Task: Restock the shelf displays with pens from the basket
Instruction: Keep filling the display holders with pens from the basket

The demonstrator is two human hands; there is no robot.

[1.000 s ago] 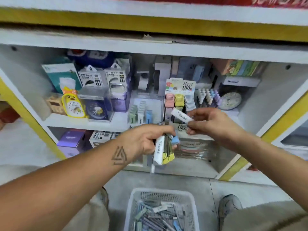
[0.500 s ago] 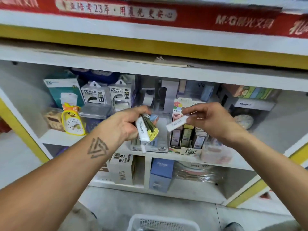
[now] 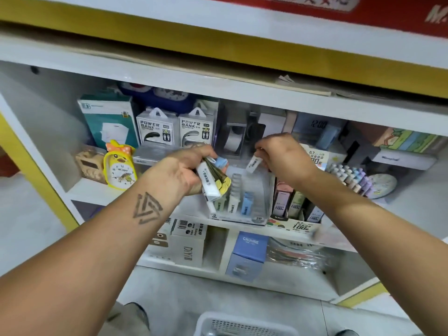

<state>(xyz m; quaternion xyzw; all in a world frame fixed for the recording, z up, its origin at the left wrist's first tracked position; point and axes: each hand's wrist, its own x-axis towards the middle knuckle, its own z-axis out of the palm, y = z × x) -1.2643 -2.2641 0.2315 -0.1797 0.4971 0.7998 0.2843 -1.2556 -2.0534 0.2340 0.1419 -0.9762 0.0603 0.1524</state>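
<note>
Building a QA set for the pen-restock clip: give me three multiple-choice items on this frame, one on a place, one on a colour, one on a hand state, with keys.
1. Where is the yellow duck alarm clock?
A. on the shelf, left of the power bank boxes
B. in the basket
C. on the floor

2. What colour is the single pen that the right hand pinches?
A. red
B. white
C. black

3. What is the left hand doing?
A. hanging idle
B. pressing flat on the shelf
C. gripping a bundle of pens

Key: 1 A, the clock stands at the left end of the shelf, below and left of the boxes. 2 B, a white barrel with dark print shows under the fingers. 3 C, the fingers curl round several white, yellow and blue pens above the clear pen display.
</note>
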